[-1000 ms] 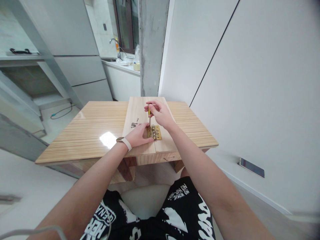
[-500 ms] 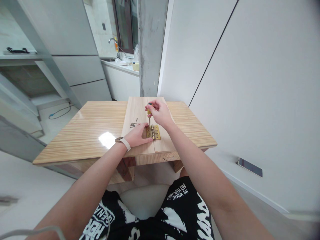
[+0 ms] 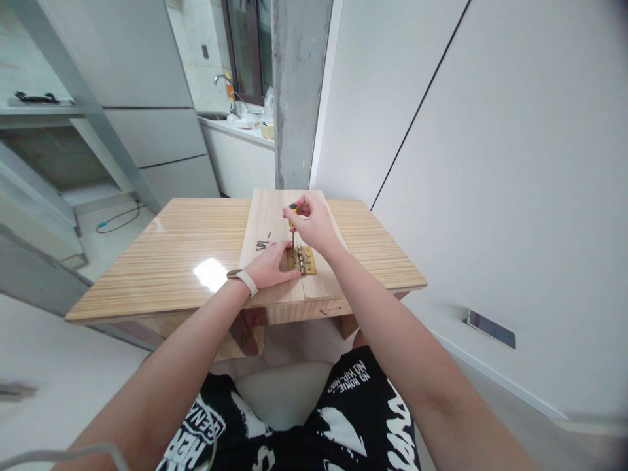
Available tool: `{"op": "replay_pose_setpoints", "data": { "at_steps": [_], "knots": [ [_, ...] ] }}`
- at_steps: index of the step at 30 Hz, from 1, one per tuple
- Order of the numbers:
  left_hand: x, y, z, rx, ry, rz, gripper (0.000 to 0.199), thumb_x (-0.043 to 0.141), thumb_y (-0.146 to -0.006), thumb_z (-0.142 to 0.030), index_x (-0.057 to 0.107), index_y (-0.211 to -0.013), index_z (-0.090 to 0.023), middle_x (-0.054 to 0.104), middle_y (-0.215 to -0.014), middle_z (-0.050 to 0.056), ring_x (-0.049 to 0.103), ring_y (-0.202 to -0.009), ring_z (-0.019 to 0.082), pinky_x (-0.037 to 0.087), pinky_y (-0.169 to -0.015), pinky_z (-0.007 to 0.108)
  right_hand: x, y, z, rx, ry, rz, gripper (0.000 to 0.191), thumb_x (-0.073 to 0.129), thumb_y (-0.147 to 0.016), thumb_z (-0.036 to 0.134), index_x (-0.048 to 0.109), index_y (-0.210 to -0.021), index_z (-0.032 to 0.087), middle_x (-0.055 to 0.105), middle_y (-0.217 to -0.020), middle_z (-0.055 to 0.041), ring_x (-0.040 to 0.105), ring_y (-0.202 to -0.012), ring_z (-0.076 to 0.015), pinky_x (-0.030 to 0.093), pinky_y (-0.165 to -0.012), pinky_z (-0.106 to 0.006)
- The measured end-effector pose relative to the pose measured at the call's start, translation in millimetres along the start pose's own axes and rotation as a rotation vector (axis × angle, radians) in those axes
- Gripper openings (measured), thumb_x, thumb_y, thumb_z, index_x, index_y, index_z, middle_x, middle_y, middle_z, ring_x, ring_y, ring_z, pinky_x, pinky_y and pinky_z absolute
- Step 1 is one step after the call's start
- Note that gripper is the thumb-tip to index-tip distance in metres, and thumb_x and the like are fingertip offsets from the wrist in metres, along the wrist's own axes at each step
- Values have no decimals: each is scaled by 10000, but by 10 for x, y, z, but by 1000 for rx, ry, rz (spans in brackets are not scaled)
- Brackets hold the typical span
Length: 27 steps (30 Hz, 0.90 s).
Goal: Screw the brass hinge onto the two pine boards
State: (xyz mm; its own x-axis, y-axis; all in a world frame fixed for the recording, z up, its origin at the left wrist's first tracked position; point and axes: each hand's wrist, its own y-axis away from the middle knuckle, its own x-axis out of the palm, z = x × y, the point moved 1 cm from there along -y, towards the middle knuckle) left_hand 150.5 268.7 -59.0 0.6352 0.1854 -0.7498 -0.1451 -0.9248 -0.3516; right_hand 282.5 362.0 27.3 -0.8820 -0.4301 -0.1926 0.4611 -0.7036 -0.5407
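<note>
A brass hinge (image 3: 308,260) lies unfolded across the seam between two pale wooden boards (image 3: 273,212). My right hand (image 3: 309,219) grips a screwdriver (image 3: 293,222) with a yellow and black handle, held upright. Its shaft points down at the upper part of the hinge's left leaf; the tip is too small to make out. Beside that leaf rests my left hand (image 3: 269,265), thumb and fingers spread around its edges, the thumb near the hinge's lower end. Several loose screws (image 3: 261,245) lie on the left board, just beyond my left hand.
The boards lie on a glossy wood-grain table (image 3: 161,261). White wall panels (image 3: 466,163) rise at the right, and a phone (image 3: 490,328) is at their lower part. A grey pillar (image 3: 299,98) stands behind the table, with a sink counter (image 3: 240,134) at the back left.
The screwdriver handle has turned and tilted slightly in my right hand, whose fingers shifted a little. My left hand and the hinge stay in place.
</note>
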Motion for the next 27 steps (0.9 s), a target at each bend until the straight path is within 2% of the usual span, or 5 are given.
{"op": "replay_pose_setpoints", "data": {
  "at_steps": [5, 10, 13, 19, 27],
  "knots": [
    [0, -2, -3, 0, -17, 8, 734, 785, -764, -540, 528, -1352, -185, 620, -1321, 167, 581, -1246, 357, 457, -1097, 539, -15, -1, -3, 33, -67, 94, 344, 705, -864, 516, 552, -1015, 248, 685, -851, 5, 702, -832, -165, 607, -579, -243],
    [-4, -3, -8, 5, -17, 9, 743, 783, -767, -538, 520, -1358, -173, 625, -1313, 172, 579, -1239, 359, 465, -1085, 540, -51, 28, -19, 56, -118, 132, 374, 657, -906, 537, 626, -1128, 238, 722, -997, -50, 708, -950, -182, 603, -635, -243],
    [-3, 0, -6, 7, -25, 7, 745, 779, -770, -540, 514, -1369, -184, 627, -1314, 169, 579, -1245, 358, 461, -1087, 541, -66, 37, -34, 67, -141, 133, 377, 641, -916, 553, 622, -1109, 229, 728, -1031, -66, 705, -977, -186, 596, -637, -239],
    [-2, -2, -9, -1, -48, 23, 743, 774, -776, -545, 507, -1372, -190, 627, -1315, 168, 578, -1249, 361, 463, -1086, 542, -101, 36, -28, 101, -148, 63, 308, 681, -889, 496, 602, -1008, 222, 732, -969, -59, 722, -935, -196, 599, -589, -246],
    [-6, -3, -17, -12, -34, 24, 738, 779, -767, -555, 521, -1361, -199, 628, -1316, 165, 580, -1246, 365, 463, -1087, 550, -58, 25, 0, 103, -65, 8, 308, 728, -845, 465, 610, -976, 213, 715, -886, -36, 712, -846, -180, 619, -560, -251]
  ]
}}
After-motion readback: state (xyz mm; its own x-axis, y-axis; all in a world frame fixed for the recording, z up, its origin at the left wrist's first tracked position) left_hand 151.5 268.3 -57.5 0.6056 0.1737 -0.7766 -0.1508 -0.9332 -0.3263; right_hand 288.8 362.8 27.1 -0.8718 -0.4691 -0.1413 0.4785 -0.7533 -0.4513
